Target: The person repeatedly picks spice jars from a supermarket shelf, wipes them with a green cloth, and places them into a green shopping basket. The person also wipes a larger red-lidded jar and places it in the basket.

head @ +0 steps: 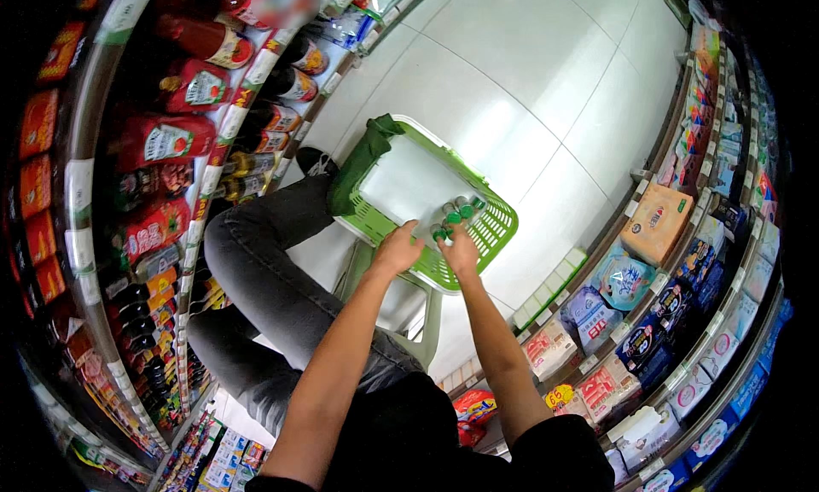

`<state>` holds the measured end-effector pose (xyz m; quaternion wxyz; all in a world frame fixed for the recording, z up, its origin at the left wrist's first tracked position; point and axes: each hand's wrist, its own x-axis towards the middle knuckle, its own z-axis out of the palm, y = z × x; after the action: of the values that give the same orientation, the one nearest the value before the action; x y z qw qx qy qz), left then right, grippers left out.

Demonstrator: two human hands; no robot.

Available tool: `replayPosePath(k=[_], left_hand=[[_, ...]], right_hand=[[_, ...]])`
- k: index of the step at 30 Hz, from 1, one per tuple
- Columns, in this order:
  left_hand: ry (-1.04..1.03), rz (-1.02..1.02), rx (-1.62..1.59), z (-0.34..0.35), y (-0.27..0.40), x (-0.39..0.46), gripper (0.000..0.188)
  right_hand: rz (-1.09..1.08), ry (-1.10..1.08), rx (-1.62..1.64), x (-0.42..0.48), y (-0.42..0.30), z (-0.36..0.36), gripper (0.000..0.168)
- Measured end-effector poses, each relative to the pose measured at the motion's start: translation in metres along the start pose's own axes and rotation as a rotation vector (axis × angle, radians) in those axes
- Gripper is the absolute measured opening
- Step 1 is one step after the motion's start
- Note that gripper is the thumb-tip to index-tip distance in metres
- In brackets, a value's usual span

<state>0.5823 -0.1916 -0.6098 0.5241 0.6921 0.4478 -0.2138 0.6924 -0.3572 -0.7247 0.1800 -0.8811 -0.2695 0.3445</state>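
A green plastic shopping basket with slotted walls stands before me, and its inner floor looks white. Several small clear bottles with green caps lie together at the basket's right end. My right hand reaches over the near rim, its fingertips at the caps; whether it grips one is unclear. Just left of it, my left hand hovers over the same rim with thumb and forefinger apart and nothing between them. Dark green cloth drapes over the basket's left end.
A greenish stool is partly visible under the basket. Shelves of sauce bottles rise on the left, near my bent leg. On the right, shelves hold packaged tissues and other packs. Pale tiles cover the floor.
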Motion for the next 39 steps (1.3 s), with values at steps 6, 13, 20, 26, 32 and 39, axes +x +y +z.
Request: replayPosePath(k=[6, 13, 20, 26, 32, 39], left_hand=[[-0.093, -0.006, 0.097, 0.022, -0.015, 0.001, 0.059], [-0.179, -0.029, 0.052, 0.053, -0.026, 0.014, 0.06], [-0.204, -0.062, 0.049, 0.053, -0.034, 0.019, 0.059], [-0.241, -0.093, 0.15, 0.046, -0.03, 0.016, 0.069], [-0.125, 0.03, 0.256, 0.04, -0.027, 0.002, 0.076], [-0.013, 0.232, -0.082, -0.006, 0.005, -0.017, 0.059]], right_hand=[[0.037, -0.244, -0.324, 0.004, 0.005, 0.038, 0.065], [0.097, -0.255, -0.373, 0.007, 0.019, 0.058, 0.058], [0.025, -0.185, -0.272, 0.007, 0.026, 0.051, 0.05], [0.002, -0.135, -0.076, -0.015, 0.009, 0.013, 0.05], [-0.076, -0.196, 0.373, -0.022, -0.016, -0.055, 0.046], [-0.056, -0.328, 0.869, -0.013, -0.07, -0.112, 0.042]])
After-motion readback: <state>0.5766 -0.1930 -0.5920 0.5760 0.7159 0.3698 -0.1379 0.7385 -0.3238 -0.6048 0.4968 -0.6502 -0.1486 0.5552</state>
